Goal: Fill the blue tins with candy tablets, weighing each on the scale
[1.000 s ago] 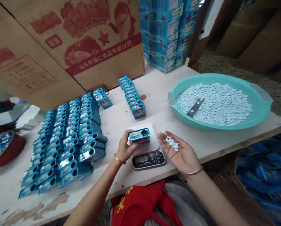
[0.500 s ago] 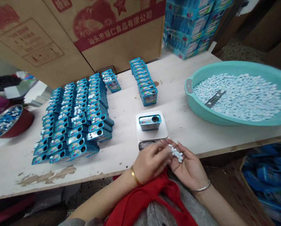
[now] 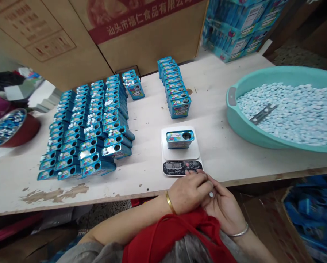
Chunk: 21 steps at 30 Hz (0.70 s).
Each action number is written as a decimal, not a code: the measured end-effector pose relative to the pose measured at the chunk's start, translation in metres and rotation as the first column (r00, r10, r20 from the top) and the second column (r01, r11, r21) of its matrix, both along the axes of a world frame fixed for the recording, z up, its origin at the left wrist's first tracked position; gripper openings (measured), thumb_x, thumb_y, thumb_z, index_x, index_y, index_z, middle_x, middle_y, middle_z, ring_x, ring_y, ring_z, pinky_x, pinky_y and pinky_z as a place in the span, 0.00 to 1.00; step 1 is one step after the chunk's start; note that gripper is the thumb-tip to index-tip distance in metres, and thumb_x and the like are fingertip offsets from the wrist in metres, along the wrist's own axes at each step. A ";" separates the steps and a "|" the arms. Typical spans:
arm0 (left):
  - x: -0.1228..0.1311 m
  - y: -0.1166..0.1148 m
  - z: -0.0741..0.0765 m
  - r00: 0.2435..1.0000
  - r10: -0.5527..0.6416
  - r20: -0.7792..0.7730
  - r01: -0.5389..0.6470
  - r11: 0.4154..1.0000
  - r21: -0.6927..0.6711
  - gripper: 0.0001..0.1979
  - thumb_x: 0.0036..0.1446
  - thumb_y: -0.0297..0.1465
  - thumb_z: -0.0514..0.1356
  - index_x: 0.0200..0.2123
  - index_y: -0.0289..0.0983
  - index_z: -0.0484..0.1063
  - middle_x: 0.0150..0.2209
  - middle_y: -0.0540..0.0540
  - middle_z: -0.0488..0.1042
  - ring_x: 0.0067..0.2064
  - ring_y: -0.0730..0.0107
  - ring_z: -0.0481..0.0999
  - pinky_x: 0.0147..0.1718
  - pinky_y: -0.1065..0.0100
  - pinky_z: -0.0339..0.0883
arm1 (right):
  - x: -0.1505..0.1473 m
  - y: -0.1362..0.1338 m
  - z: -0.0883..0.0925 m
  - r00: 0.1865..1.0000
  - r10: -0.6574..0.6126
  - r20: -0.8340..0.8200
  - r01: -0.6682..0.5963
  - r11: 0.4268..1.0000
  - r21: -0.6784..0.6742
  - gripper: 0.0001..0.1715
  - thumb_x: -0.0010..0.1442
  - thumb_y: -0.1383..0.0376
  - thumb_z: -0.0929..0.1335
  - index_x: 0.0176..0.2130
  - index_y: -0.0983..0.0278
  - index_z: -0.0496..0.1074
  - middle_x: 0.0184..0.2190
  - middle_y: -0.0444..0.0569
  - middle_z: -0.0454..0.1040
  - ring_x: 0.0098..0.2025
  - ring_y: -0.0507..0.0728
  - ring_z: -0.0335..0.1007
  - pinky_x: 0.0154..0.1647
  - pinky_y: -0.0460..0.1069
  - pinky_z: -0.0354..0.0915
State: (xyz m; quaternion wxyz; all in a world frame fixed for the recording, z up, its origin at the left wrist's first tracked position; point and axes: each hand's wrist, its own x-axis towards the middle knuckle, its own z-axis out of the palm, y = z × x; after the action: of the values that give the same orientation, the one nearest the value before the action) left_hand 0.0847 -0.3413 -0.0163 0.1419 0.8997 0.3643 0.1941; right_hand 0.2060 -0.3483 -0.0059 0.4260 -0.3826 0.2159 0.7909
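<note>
My left hand [image 3: 189, 191], with a gold bangle, lies palm down across my right hand, its fingers curled and their tips mostly hidden. My right hand [image 3: 225, 208], wearing a silver bangle, is turned palm up and cupped. One pale candy [image 3: 211, 194] shows between the two hands; the others seen earlier in the palm are covered. Just beyond my fingers is a white digital scale [image 3: 166, 155], its display lit. A blue candy tin [image 3: 180, 140] with a round hole in its top stands upright on the scale.
Rows of blue tins [image 3: 95, 135] fill the table's left side, some with candies on top. A shorter row [image 3: 177, 87] stands behind the scale. At right is a turquoise basin [image 3: 231, 113] of candies with a metal strip [image 3: 263, 114]. Cardboard boxes [image 3: 152, 51] line the back.
My left hand has slid right over my right palm, covering most candies. Both hands sit slightly lower, uncovering the scale's display. The view has shifted a little.
</note>
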 end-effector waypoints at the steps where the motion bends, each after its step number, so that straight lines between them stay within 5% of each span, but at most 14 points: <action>1: -0.002 0.002 0.002 0.999 0.009 0.048 -0.009 1.000 -0.013 0.12 0.62 0.28 0.46 0.34 0.33 0.68 0.35 0.44 0.70 0.36 0.71 0.69 0.36 0.71 0.68 | -0.002 0.002 0.002 1.000 -0.012 0.008 0.012 1.000 -0.003 0.19 0.61 0.72 0.57 0.37 0.66 0.76 0.33 0.51 0.79 0.41 0.52 0.75 0.44 0.47 0.71; 5: -0.016 0.024 0.022 0.943 0.052 0.328 -0.014 0.993 -0.117 0.07 0.60 0.26 0.50 0.38 0.33 0.66 0.37 0.42 0.70 0.38 0.72 0.69 0.39 0.72 0.68 | -0.008 0.016 0.007 0.997 -0.068 0.043 0.064 0.994 0.088 0.20 0.62 0.72 0.56 0.35 0.68 0.75 0.29 0.48 0.79 0.32 0.49 0.76 0.36 0.43 0.72; 8: -0.029 0.054 0.045 0.885 0.157 0.439 -0.126 0.987 -0.099 0.05 0.58 0.26 0.54 0.39 0.34 0.66 0.35 0.44 0.69 0.37 0.73 0.69 0.37 0.71 0.67 | -0.011 0.030 0.012 0.996 -0.080 0.049 0.070 0.982 0.176 0.19 0.62 0.71 0.56 0.34 0.69 0.74 0.32 0.51 0.79 0.36 0.53 0.76 0.40 0.48 0.73; 11: -0.039 0.083 0.059 0.881 0.242 0.407 -0.257 0.966 -0.018 0.04 0.57 0.25 0.55 0.37 0.35 0.67 0.33 0.46 0.69 0.35 0.74 0.69 0.35 0.71 0.67 | -0.013 0.039 0.016 0.995 -0.086 0.059 0.072 0.977 0.203 0.17 0.61 0.70 0.57 0.34 0.69 0.74 0.37 0.56 0.78 0.46 0.58 0.73 0.48 0.52 0.70; 14: -0.045 0.098 0.062 0.930 0.256 0.265 -0.263 0.965 -0.009 0.05 0.57 0.25 0.54 0.37 0.34 0.67 0.34 0.46 0.69 0.34 0.74 0.69 0.35 0.71 0.67 | -0.011 0.041 0.016 0.994 -0.091 0.067 0.076 0.976 0.205 0.17 0.61 0.70 0.58 0.34 0.69 0.74 0.38 0.56 0.78 0.50 0.60 0.70 0.51 0.53 0.68; 17: -0.047 0.099 0.063 0.952 0.230 0.201 -0.232 0.973 -0.014 0.09 0.56 0.25 0.55 0.41 0.33 0.67 0.37 0.44 0.70 0.35 0.73 0.70 0.35 0.70 0.67 | -0.006 0.040 0.011 0.992 -0.094 0.083 0.075 0.976 0.206 0.16 0.61 0.70 0.58 0.35 0.69 0.74 0.38 0.56 0.78 0.51 0.61 0.69 0.51 0.53 0.68; 21: -0.051 0.087 0.065 0.919 0.247 0.308 -0.273 0.961 0.043 0.11 0.58 0.25 0.54 0.45 0.35 0.67 0.39 0.44 0.71 0.34 0.75 0.70 0.34 0.71 0.67 | 0.005 0.043 0.000 0.984 -0.131 0.120 0.105 0.974 0.200 0.17 0.61 0.70 0.57 0.35 0.69 0.73 0.38 0.54 0.78 0.51 0.60 0.69 0.50 0.53 0.69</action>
State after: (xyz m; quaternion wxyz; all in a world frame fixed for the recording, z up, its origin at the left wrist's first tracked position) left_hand 0.0336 -0.2545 0.0486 0.1301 0.8085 0.4464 0.3608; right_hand 0.2108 -0.3058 -0.0061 0.5208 -0.3777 0.1319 0.7542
